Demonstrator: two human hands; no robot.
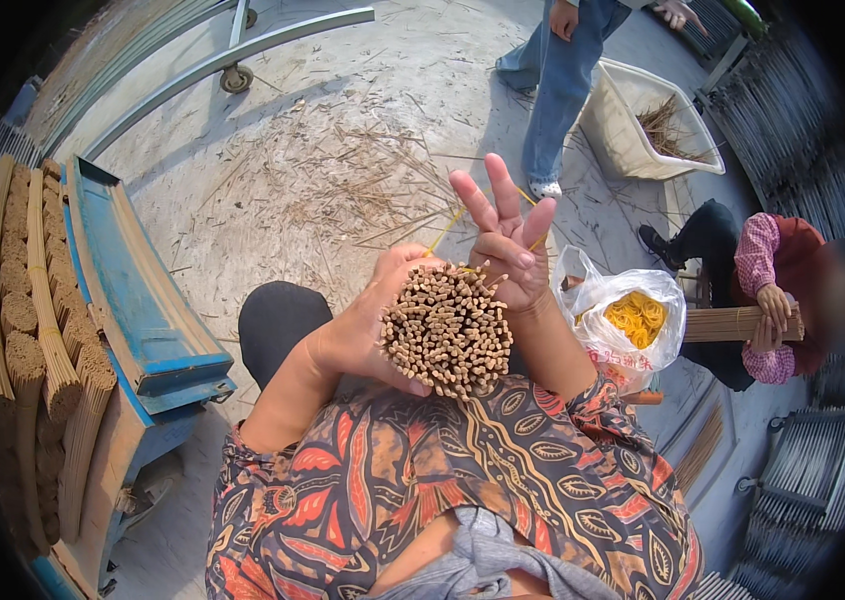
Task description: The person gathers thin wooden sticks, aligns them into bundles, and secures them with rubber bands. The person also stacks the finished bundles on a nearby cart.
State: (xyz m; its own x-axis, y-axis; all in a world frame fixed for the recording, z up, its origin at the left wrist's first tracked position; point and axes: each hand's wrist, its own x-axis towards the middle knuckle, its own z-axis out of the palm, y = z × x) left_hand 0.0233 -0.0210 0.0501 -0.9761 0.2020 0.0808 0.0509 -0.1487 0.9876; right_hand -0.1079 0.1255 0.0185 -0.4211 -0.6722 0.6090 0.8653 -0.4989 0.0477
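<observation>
A thick round bundle of brown incense sticks stands in front of my body, its ends toward me. My left hand is wrapped around its left side, closed on it. At the bundle's far right side is my right hand, some fingers stretched up and apart, others curled. A thin yellow rubber band is hooked over its fingers and stretches toward the far side of the bundle, where the sticks hide part of it. To the right, a clear plastic bag holds a heap of yellow rubber bands.
Stacked stick bundles and a blue metal trough stand at left. A wheeled frame is at the far left. One person stands near a white bin; another sits at right, holding sticks. Loose sticks litter the floor.
</observation>
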